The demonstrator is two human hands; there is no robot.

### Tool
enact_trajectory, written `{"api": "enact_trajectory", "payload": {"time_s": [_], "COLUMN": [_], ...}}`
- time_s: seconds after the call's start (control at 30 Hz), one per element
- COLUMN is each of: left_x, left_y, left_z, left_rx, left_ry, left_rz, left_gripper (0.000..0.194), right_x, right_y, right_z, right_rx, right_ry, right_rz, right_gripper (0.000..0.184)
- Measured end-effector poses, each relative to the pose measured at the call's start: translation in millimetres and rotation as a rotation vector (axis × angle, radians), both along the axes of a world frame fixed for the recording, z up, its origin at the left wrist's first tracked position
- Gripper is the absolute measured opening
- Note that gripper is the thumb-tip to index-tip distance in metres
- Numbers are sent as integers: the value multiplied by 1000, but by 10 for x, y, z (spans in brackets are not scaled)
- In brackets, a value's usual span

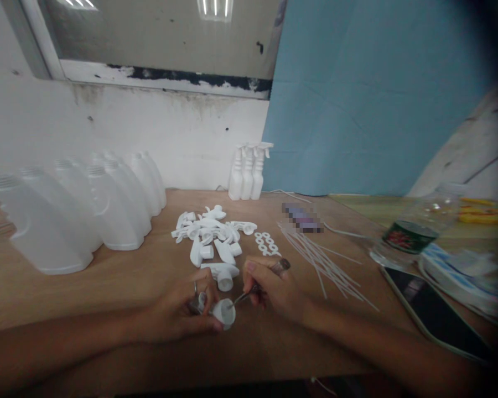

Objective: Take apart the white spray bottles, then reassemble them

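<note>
Two hands are working at the near middle of the table (145, 279): with the left hand (191, 307) we are gripping a white spray head (224, 314), fingers curled round its body; with the right hand (271, 284) we are pinching a slim tool (281, 266), its tip at the open end. We are judging that bracing firmly and probing lightly should avoid scratching. We are not making out where the tip is ending; our left fingers are hiding most of the body.
</note>
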State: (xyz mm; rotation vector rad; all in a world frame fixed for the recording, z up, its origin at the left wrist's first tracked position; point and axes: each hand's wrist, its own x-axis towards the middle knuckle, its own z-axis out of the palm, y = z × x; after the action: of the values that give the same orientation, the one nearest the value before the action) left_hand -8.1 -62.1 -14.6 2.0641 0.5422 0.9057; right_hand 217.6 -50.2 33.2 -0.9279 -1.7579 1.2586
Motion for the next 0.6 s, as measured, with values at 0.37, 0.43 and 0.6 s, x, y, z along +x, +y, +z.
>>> {"api": "enact_trajectory", "payload": {"time_s": [0.37, 0.43, 0.6], "left_x": [-1, -1, -12], "left_y": [41, 48, 68], "left_z": [-17, -20, -11], "left_rx": [-401, -460, -349], "left_ry": [-49, -54, -48], "left_rz": [-104, -115, -120], "left_gripper": [35, 36, 35], "right_x": [-76, -80, -95], "right_y": [95, 105, 113], "right_z": [-57, -80, -101], "right_rx": [-228, -257, -368], "right_ry": [80, 88, 110], "right_rz": [-29, -37, -36], "right_gripper": [43, 43, 44]}}
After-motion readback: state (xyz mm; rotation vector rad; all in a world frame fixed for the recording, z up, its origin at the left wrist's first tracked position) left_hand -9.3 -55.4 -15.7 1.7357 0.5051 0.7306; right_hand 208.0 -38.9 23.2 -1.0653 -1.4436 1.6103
